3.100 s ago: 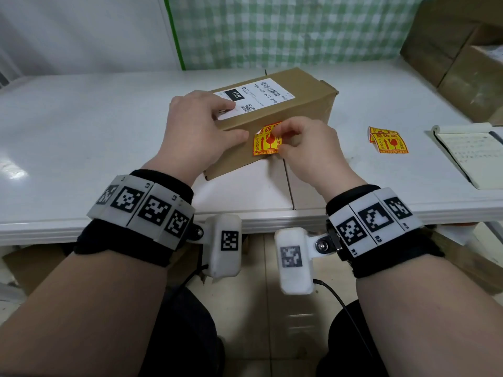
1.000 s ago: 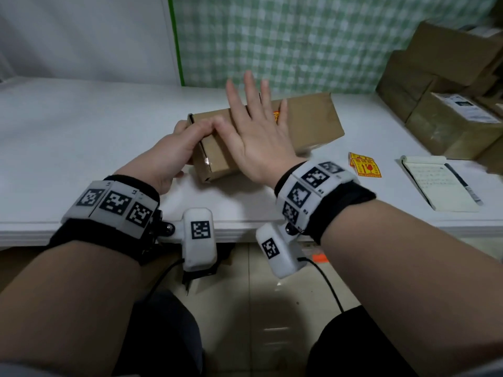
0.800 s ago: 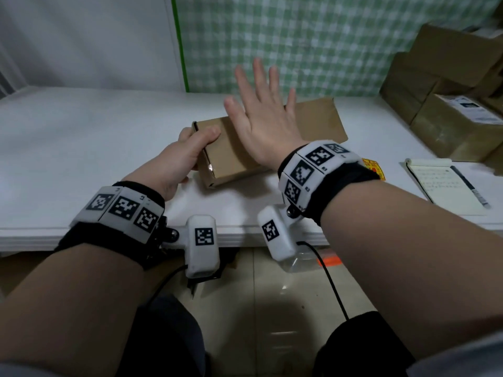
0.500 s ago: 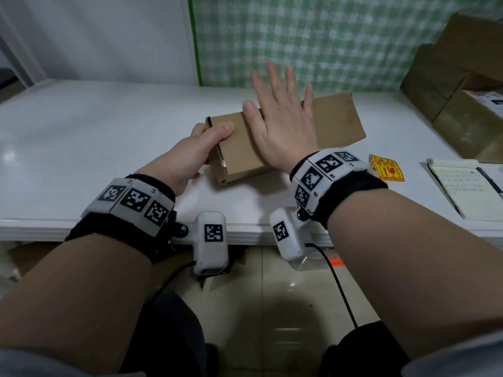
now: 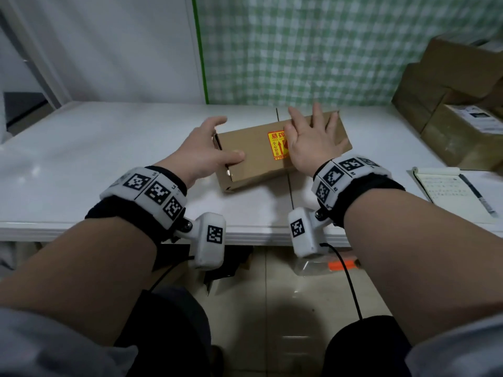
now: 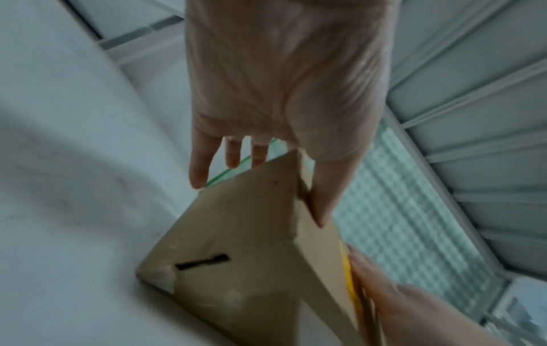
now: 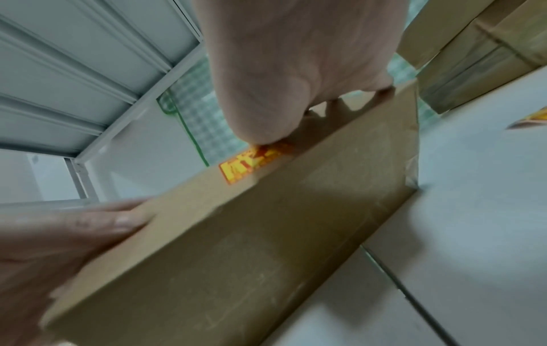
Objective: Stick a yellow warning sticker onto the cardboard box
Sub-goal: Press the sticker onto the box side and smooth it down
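Note:
The brown cardboard box [image 5: 250, 161] lies on the white table [image 5: 109, 164] with the yellow and red warning sticker [image 5: 276, 145] stuck flat on its top face. My right hand [image 5: 310, 140] rests flat on the top, fingers straight and spread, and covers the sticker's right part. In the right wrist view the palm [image 7: 296, 58] presses beside the sticker [image 7: 248, 163] on the box [image 7: 266, 234]. My left hand [image 5: 206, 148] is at the box's left end: the thumb lies on the top edge and the fingers [image 6: 201, 163] stretch straight past the box [image 6: 236, 245].
Several larger cardboard boxes [image 5: 457, 104] are stacked at the table's right back. An open notebook with a pen [image 5: 449, 191] lies at the right front. A loose yellow sticker [image 7: 530, 119] lies on the table right of the box. The table's front edge runs just below my wrists.
My right hand has slid to the right across the box top, uncovering the sticker's left part. My left hand's fingers have loosened from the box's end and straightened.

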Demonstrator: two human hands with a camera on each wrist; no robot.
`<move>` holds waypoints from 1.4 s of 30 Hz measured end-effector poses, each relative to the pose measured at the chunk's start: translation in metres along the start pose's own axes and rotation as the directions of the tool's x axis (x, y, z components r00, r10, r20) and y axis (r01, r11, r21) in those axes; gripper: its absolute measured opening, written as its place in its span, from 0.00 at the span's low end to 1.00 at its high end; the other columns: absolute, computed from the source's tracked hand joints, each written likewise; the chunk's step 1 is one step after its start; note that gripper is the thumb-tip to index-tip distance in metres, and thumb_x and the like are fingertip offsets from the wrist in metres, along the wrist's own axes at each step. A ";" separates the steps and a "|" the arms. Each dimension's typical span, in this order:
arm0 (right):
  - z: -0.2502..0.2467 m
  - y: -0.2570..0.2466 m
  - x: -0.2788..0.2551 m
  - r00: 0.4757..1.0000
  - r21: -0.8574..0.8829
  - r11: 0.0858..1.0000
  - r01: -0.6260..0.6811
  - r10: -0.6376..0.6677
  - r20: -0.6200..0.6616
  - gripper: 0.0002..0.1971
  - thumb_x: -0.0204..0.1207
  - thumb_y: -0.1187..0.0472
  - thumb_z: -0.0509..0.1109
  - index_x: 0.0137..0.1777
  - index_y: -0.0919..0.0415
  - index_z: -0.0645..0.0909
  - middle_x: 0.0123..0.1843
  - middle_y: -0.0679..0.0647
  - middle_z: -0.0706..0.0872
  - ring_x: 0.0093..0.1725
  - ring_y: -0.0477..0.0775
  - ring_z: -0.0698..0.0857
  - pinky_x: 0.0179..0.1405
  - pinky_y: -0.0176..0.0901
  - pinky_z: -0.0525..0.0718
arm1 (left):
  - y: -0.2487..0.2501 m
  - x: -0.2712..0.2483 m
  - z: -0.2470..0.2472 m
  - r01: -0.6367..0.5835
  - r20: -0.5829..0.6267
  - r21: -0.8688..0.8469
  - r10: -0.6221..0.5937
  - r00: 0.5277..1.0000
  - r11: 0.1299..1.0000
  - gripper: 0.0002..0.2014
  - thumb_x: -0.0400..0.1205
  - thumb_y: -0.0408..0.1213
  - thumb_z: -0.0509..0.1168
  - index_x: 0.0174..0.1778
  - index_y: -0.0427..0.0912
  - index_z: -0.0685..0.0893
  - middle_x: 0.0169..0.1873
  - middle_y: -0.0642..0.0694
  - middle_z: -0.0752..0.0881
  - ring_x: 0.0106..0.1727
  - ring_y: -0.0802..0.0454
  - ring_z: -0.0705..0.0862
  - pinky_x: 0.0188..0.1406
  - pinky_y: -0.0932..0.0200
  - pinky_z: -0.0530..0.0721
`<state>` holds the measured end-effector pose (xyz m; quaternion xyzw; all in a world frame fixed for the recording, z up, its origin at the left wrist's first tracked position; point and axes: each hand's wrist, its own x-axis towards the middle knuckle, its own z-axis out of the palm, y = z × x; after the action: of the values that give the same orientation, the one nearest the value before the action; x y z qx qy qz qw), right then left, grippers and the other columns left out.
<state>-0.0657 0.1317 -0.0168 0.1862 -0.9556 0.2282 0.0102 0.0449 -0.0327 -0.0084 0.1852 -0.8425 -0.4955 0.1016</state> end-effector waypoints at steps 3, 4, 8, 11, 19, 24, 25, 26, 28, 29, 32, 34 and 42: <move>-0.009 0.003 -0.006 0.998 0.000 1.000 0.004 -0.004 0.067 0.25 0.83 0.47 0.42 0.81 0.34 0.47 0.86 0.49 0.37 0.84 0.65 0.36 0.76 0.79 0.45 | 0.013 0.000 0.008 -0.146 0.024 0.227 0.145 0.989 0.963 0.38 0.70 0.36 0.75 0.76 0.52 0.68 0.69 0.41 0.70 0.68 0.44 0.73 0.60 0.55 0.78; -0.011 0.004 -0.008 0.996 0.001 1.000 0.006 -0.006 0.090 0.26 0.83 0.48 0.43 0.81 0.35 0.46 0.86 0.49 0.36 0.84 0.66 0.36 0.77 0.78 0.47 | 0.017 0.001 0.011 -0.169 0.035 0.307 0.166 0.985 0.936 0.36 0.71 0.37 0.74 0.75 0.52 0.69 0.70 0.40 0.69 0.70 0.43 0.72 0.67 0.53 0.74; -0.022 0.008 -0.014 0.987 0.000 1.000 0.000 0.000 0.162 0.31 0.83 0.56 0.50 0.81 0.36 0.43 0.86 0.49 0.34 0.84 0.67 0.36 0.78 0.76 0.48 | 0.028 0.000 0.016 -0.133 0.080 0.523 0.107 0.991 0.842 0.37 0.71 0.44 0.72 0.77 0.56 0.67 0.76 0.42 0.62 0.76 0.40 0.62 0.76 0.48 0.63; -0.031 0.008 -0.016 0.976 -0.019 1.000 -0.010 0.014 0.219 0.38 0.81 0.66 0.56 0.82 0.36 0.43 0.86 0.50 0.34 0.84 0.66 0.37 0.80 0.73 0.48 | 0.037 -0.001 0.019 -0.105 0.123 0.716 0.024 0.992 0.690 0.49 0.64 0.54 0.76 0.80 0.51 0.59 0.79 0.41 0.56 0.78 0.36 0.56 0.74 0.42 0.64; -0.039 0.015 -0.006 0.996 -0.009 0.997 0.071 -0.071 0.053 0.39 0.71 0.76 0.55 0.80 0.45 0.61 0.84 0.55 0.57 0.82 0.63 0.58 0.76 0.59 0.68 | 0.041 0.014 0.040 -0.123 0.088 0.849 0.092 0.992 0.514 0.51 0.57 0.54 0.78 0.73 0.47 0.60 0.63 0.45 0.68 0.66 0.42 0.67 0.44 0.47 0.75; -0.045 0.024 0.023 0.968 0.027 1.000 0.006 0.001 -0.249 0.15 0.77 0.63 0.60 0.62 0.57 0.77 0.64 0.59 0.78 0.62 0.62 0.78 0.52 0.51 0.78 | 0.054 0.073 0.032 -0.090 0.061 0.774 0.069 0.996 0.627 0.43 0.58 0.49 0.76 0.69 0.44 0.68 0.62 0.42 0.72 0.65 0.38 0.70 0.54 0.45 0.80; -0.045 0.027 0.031 0.970 0.013 1.000 -0.009 0.012 -0.242 0.13 0.78 0.61 0.60 0.60 0.58 0.79 0.61 0.59 0.80 0.59 0.62 0.80 0.48 0.49 0.77 | 0.058 0.089 0.030 -0.086 0.054 0.771 0.070 0.996 0.631 0.45 0.57 0.49 0.76 0.70 0.43 0.69 0.63 0.41 0.72 0.66 0.37 0.71 0.58 0.43 0.80; -0.045 0.030 0.039 0.973 0.003 1.000 -0.017 0.018 -0.229 0.13 0.78 0.60 0.60 0.58 0.59 0.80 0.58 0.59 0.83 0.55 0.61 0.81 0.45 0.47 0.75 | 0.062 0.106 0.029 -0.079 0.042 0.763 0.072 0.996 0.641 0.45 0.56 0.49 0.76 0.70 0.43 0.69 0.63 0.40 0.72 0.66 0.36 0.72 0.59 0.41 0.80; -0.042 0.037 0.057 0.978 0.005 0.999 -0.032 0.032 -0.206 0.13 0.77 0.60 0.60 0.55 0.59 0.83 0.54 0.58 0.85 0.47 0.59 0.79 0.42 0.44 0.74 | 0.071 0.136 0.030 -0.056 0.017 0.722 0.063 0.998 0.689 0.44 0.55 0.48 0.76 0.69 0.42 0.71 0.60 0.40 0.75 0.62 0.37 0.75 0.57 0.41 0.82; -0.041 0.041 0.066 0.980 0.011 0.999 -0.047 0.048 -0.193 0.13 0.77 0.61 0.59 0.55 0.59 0.83 0.53 0.58 0.86 0.45 0.59 0.78 0.41 0.44 0.75 | 0.074 0.150 0.031 -0.048 0.012 0.690 0.055 0.998 0.722 0.42 0.54 0.46 0.76 0.66 0.43 0.74 0.57 0.42 0.78 0.59 0.39 0.78 0.54 0.43 0.84; -0.032 0.052 0.091 0.986 0.026 0.995 -0.093 0.096 -0.136 0.14 0.77 0.63 0.59 0.53 0.58 0.85 0.55 0.58 0.87 0.48 0.60 0.83 0.42 0.44 0.79 | 0.078 0.188 0.034 -0.046 0.040 0.607 0.027 0.999 0.793 0.35 0.53 0.41 0.76 0.59 0.45 0.78 0.49 0.45 0.83 0.49 0.45 0.83 0.45 0.48 0.88; -0.025 0.057 0.104 0.991 0.016 0.994 -0.105 0.106 -0.086 0.14 0.76 0.64 0.58 0.52 0.58 0.86 0.57 0.57 0.87 0.48 0.60 0.83 0.42 0.43 0.79 | 0.077 0.207 0.036 -0.059 0.074 0.626 0.015 0.997 0.778 0.37 0.53 0.40 0.76 0.61 0.44 0.78 0.51 0.44 0.83 0.49 0.45 0.83 0.41 0.52 0.86; -0.009 0.062 0.122 0.991 -0.009 0.993 -0.120 0.120 0.063 0.15 0.74 0.67 0.58 0.49 0.59 0.86 0.53 0.56 0.86 0.50 0.60 0.85 0.40 0.43 0.79 | 0.064 0.248 0.035 -0.082 0.142 0.739 -0.035 0.989 0.669 0.43 0.67 0.31 0.70 0.79 0.48 0.61 0.76 0.40 0.68 0.72 0.39 0.71 0.63 0.46 0.78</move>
<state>-0.2023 0.1443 -0.0225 0.1355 -0.9655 0.2200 -0.0336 -0.2069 -0.0790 0.0272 0.1633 -0.9785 -0.1204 -0.0369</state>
